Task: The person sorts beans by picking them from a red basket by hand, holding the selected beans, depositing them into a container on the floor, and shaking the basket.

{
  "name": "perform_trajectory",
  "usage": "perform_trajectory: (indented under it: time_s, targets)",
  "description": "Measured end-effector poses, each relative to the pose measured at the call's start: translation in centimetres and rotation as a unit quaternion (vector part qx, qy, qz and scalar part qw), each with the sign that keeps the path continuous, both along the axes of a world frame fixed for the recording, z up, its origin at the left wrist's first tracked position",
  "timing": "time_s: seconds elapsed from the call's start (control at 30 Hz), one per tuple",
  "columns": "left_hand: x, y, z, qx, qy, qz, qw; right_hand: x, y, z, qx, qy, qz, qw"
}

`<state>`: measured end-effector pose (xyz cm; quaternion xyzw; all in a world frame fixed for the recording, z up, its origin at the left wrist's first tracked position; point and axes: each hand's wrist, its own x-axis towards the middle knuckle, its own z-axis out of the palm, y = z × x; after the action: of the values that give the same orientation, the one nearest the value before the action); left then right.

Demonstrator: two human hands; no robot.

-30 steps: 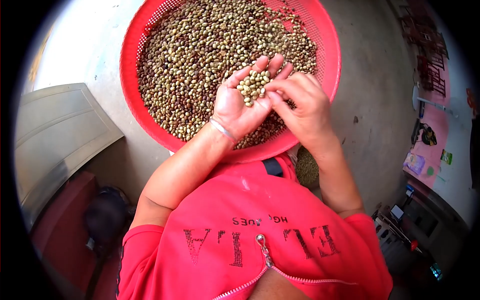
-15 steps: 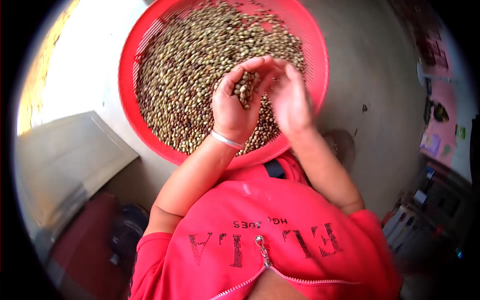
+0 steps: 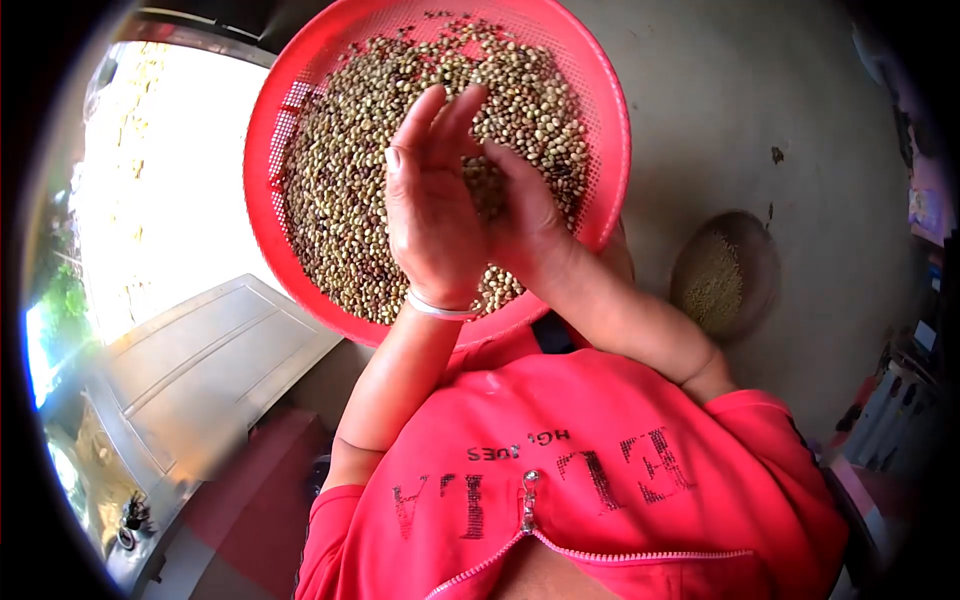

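A red mesh basket [image 3: 262,215] holds a broad layer of small beans [image 3: 345,190], greenish, tan and dark brown. My left hand [image 3: 435,225], with a pale bangle at the wrist, is raised over the beans, its fingers stretched upward and slightly bent. Against its inner side rests my right hand [image 3: 530,220], cupped, with the thumb pointing up and to the left. Shaded beans show in the hollow between the palms and appear to lie in the right hand. The right fingers are mostly hidden behind the left hand.
On the grey floor at right stands a round, shallow container [image 3: 755,270] with pale beans in it. A light panel [image 3: 215,350] lies at left beside a bright opening. The basket's near rim rests against my red top [image 3: 560,430].
The view has shifted, bringing the container on the floor into sight. My left hand has turned and straightened its fingers; the beans it held no longer show in it. The right hand has moved against it.
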<state>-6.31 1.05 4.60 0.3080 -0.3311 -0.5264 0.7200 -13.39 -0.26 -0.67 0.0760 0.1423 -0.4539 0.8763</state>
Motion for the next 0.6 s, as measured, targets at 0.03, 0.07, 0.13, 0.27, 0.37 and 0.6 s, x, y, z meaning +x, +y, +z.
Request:
perform_trajectory:
  time_s: [0.03, 0.07, 0.13, 0.27, 0.37, 0.6]
  targets:
    - [-0.1, -0.1, 0.1, 0.016, -0.025, -0.010, 0.999, 0.0, 0.1, 1.0, 0.008, -0.053, 0.018, 0.998]
    - [-0.3, -0.1, 0.5, 0.029, -0.059, -0.008, 0.998, -0.3, 0.0, 1.6, 0.013, -0.099, 0.031, 0.995]
    - [-1.5, 0.3, 1.7, 0.080, -0.245, -0.011, 0.966, -0.5, 0.0, -3.6, -0.082, -0.227, 0.040, 0.970]
    - [-3.0, -0.4, 1.8, -0.129, -0.632, 0.003, 0.764, -1.7, -0.3, 0.3, 0.034, -0.256, 0.036, 0.965]
    - [-3.8, -0.1, 1.4, -0.139, -0.656, 0.008, 0.742, -3.4, -0.8, 1.0, 0.050, -0.208, -0.004, 0.977]
    - [-8.1, -1.6, 4.7, -0.338, -0.603, -0.111, 0.714, -10.9, -0.2, 5.2, -0.135, 0.079, -0.134, 0.979]
